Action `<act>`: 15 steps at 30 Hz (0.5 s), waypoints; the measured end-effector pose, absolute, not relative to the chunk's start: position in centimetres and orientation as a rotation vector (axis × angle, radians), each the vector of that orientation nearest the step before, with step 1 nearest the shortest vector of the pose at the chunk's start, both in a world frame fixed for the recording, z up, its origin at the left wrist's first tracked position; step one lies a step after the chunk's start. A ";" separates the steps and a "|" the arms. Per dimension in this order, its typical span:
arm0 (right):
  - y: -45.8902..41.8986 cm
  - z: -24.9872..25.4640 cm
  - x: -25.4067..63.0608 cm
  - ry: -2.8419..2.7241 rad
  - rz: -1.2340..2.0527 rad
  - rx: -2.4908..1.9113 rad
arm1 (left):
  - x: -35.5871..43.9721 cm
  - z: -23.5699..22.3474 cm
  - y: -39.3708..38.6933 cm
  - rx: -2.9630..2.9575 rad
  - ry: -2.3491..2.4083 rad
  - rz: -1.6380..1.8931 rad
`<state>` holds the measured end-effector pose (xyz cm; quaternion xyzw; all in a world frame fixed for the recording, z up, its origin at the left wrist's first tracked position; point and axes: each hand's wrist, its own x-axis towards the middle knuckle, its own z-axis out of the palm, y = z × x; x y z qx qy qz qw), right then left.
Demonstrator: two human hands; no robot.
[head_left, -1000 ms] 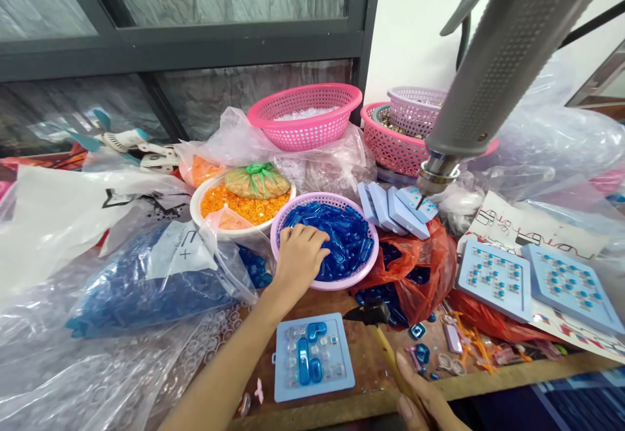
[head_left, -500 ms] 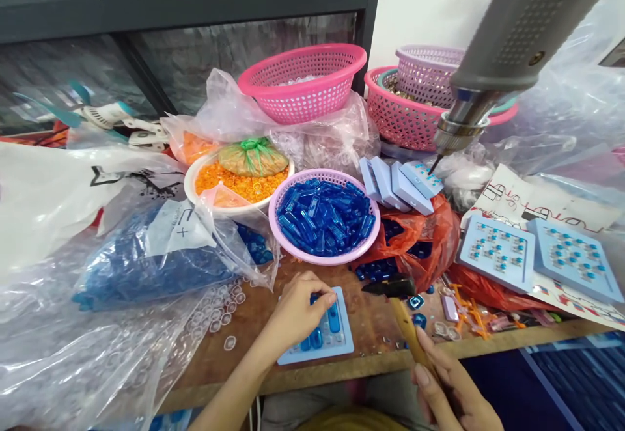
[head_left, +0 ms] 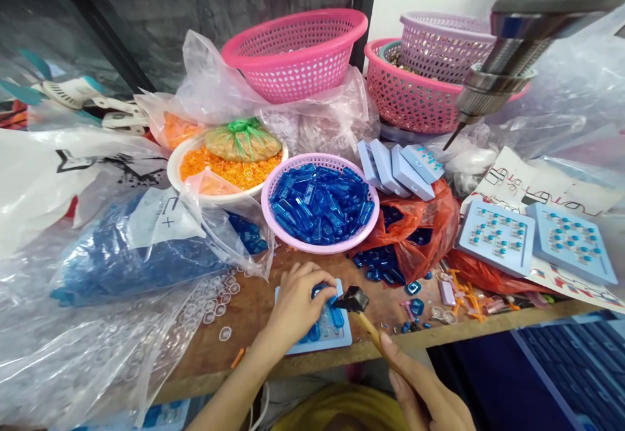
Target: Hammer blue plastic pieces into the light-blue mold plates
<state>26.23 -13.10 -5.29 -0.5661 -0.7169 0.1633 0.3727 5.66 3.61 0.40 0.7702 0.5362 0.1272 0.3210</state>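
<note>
My right hand (head_left: 422, 389) is wrapped round the wooden handle of a small hammer (head_left: 353, 299). The hammer's black head is over the right edge of a light blue tray-like block (head_left: 344, 334), close to a long blue plastic piece (head_left: 336, 316) set in it. On the block's left part rests my left hand (head_left: 297, 301), fingers bent and thumb and forefinger closed around a blue plastic piece (head_left: 319, 289). Its fingertips are partly hidden. Other blue pieces (head_left: 314, 332) and clear ones sit in the block below that hand.
Behind the block stands a lilac basket (head_left: 319, 247) of blue pieces, beside a white bowl (head_left: 176, 174) of orange parts. An electric screwdriver (head_left: 493, 86) hangs at upper right. Bagged parts (head_left: 141, 249) lie left; a red bag (head_left: 430, 236) and more blocks (head_left: 498, 236) lie right.
The hammer and my right hand have moved left, bringing the head from beside the block to over its right edge. My left hand stays on the block. The whole view has shifted slightly.
</note>
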 end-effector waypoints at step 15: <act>-13.1 -5.2 26.1 -1.659 0.616 -1.525 | 4.5 1.8 1.2 2.235 1.297 0.187</act>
